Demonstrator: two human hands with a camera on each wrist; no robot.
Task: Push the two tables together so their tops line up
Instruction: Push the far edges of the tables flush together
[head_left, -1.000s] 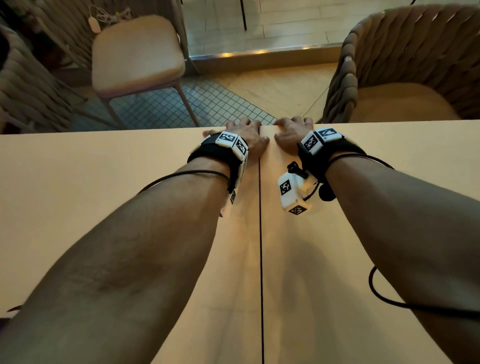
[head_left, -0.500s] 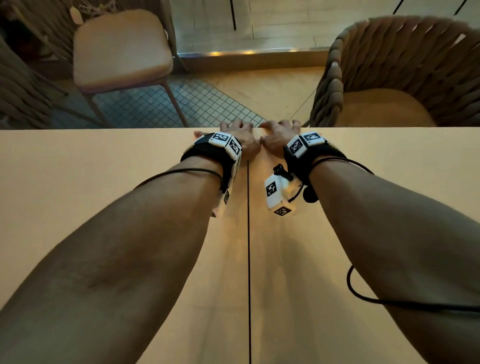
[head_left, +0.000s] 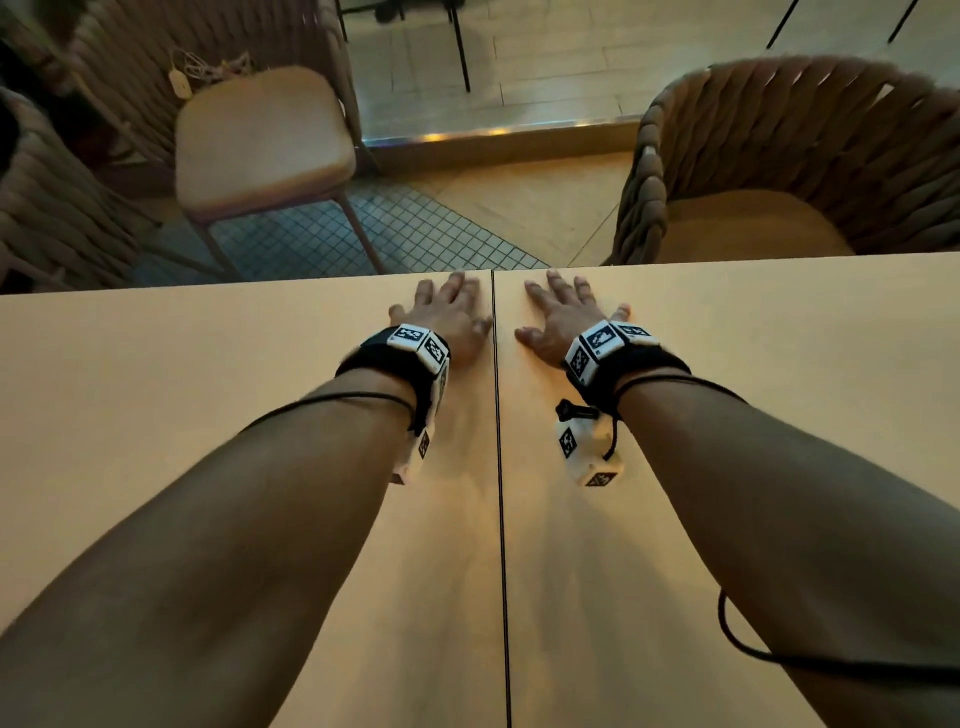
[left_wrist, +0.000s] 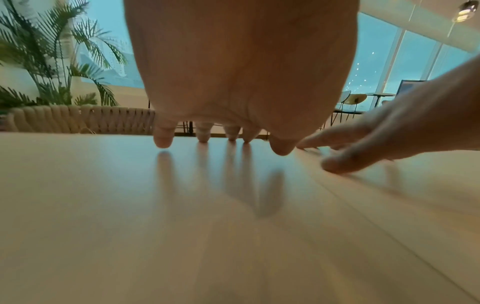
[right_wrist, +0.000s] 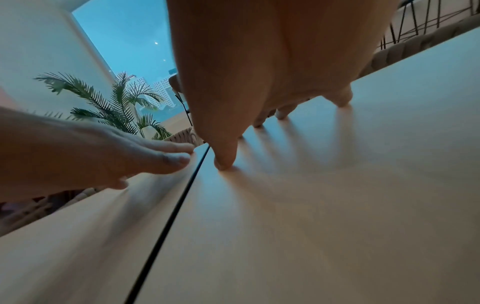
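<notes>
Two light wooden tables stand side by side, the left table (head_left: 182, 415) and the right table (head_left: 753, 364), with only a thin dark seam (head_left: 500, 467) between them. Their far edges line up closely. My left hand (head_left: 449, 317) lies flat on the left table just beside the seam, fingers straight and spread, near the far edge. My right hand (head_left: 563, 317) lies flat on the right table just across the seam, fingers spread too. In the wrist views the left hand (left_wrist: 233, 82) and the right hand (right_wrist: 259, 72) show their fingertips touching the tops.
A cushioned chair (head_left: 260, 135) stands beyond the left table. A woven armchair (head_left: 779, 171) stands beyond the right table, close to its far edge. A woven chair back (head_left: 47, 208) sits at far left. A cable (head_left: 779, 654) trails over the right table.
Both hands had their fingers curled over the far edges at the seam. They have drawn back a little and now lie flat with fingers spread on the tops.
</notes>
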